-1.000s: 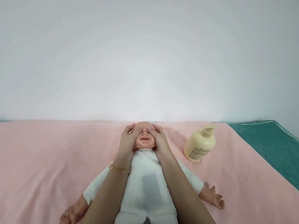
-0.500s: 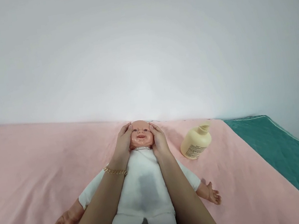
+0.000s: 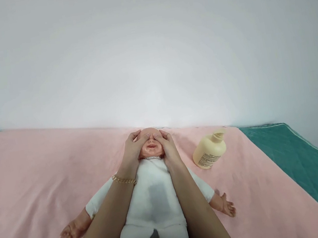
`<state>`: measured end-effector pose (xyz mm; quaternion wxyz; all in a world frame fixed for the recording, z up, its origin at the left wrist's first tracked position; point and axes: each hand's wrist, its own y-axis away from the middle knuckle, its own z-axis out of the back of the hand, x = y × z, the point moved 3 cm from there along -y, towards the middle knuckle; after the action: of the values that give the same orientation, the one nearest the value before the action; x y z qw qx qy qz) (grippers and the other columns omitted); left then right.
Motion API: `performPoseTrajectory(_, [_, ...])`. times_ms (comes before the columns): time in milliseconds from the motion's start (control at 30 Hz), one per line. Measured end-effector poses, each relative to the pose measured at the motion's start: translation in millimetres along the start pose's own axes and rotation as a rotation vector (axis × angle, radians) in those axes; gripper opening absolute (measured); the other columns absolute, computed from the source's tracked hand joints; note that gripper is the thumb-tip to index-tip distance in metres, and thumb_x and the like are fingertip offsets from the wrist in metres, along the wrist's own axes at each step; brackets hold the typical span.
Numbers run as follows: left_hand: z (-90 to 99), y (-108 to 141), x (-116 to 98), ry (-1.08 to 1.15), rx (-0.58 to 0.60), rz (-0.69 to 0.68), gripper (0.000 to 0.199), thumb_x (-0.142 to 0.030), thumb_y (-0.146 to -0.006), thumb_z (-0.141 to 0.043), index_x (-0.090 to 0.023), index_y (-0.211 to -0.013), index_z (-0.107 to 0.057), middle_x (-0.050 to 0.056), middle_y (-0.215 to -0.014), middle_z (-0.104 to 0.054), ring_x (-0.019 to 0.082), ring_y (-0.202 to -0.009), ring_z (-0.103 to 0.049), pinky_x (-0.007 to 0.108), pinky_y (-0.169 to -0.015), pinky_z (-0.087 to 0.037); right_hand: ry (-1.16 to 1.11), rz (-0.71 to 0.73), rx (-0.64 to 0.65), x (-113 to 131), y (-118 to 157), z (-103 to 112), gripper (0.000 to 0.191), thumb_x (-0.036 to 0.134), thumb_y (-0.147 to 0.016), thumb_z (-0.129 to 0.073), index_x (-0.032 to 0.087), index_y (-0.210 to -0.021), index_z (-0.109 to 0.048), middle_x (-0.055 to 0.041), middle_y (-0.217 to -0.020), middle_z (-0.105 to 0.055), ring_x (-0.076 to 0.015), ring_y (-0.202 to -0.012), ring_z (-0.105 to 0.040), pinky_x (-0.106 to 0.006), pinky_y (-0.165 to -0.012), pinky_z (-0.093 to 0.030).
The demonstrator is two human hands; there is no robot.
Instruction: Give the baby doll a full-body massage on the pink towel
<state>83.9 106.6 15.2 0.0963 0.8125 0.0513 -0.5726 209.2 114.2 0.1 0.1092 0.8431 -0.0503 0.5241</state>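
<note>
A baby doll [image 3: 152, 200] with a white cloth body lies face up, arms spread to both sides. My left hand [image 3: 133, 149], with a gold chain bracelet at the wrist, holds the left side of the doll's head [image 3: 152, 150]. On the other side, my right hand [image 3: 168, 145] cups the head. Both thumbs lie across the doll's eyes and meet near its nose, while the other fingers wrap round the sides of the head. The doll's mouth and chin show below the thumbs.
A pale yellow pump bottle [image 3: 209, 151] stands to the right of the doll's head. Pink cloth [image 3: 42, 165] spreads under everything, with a green surface [image 3: 297, 153] at the right. Behind rises a pale wall [image 3: 148, 48].
Both thumbs have moved inward from the sides of the doll's face onto its eyes, which are now covered. The view has shifted very slightly.
</note>
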Motion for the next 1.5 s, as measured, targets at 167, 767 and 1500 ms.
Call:
performPoseTrajectory(167, [0.2,-0.6,-0.4,0.013,-0.004,-0.025,0.053,-0.032,-0.063,-0.081,-0.015,-0.108,-0.061,0.011,-0.109,-0.064,0.021,-0.091,-0.065,0.032,-0.078,-0.053,0.040,0.012,-0.039,-2.3,-2.1,1.2,0.049,0.032,-0.063,-0.078,0.023,-0.106,-0.057,-0.0042,-0.111,-0.062,-0.0202,-0.097,-0.064,-0.030,-0.079,-0.055])
performPoseTrajectory(767, [0.6,-10.1,9.7,0.154,0.079,-0.041,0.037,-0.041,-0.074,-0.071,-0.015,-0.100,-0.066,0.010,-0.111,-0.066,0.023,-0.102,-0.062,0.034,-0.086,-0.051,-0.082,0.055,-0.041,-3.7,-9.4,0.0,0.021,0.027,-0.075,-0.062,0.020,-0.095,-0.064,-0.0029,-0.099,-0.070,-0.0193,-0.090,-0.066,-0.033,-0.082,-0.055])
performPoseTrajectory(1500, [-0.7,-6.1,6.0,0.053,0.015,-0.013,0.042,-0.033,-0.072,-0.075,-0.016,-0.107,-0.060,0.011,-0.107,-0.064,0.019,-0.088,-0.066,0.032,-0.078,-0.054,0.082,0.079,-0.044,-5.5,-9.6,3.1,0.040,0.039,-0.070,-0.071,0.023,-0.104,-0.058,-0.0033,-0.109,-0.064,-0.0195,-0.100,-0.062,-0.032,-0.086,-0.052])
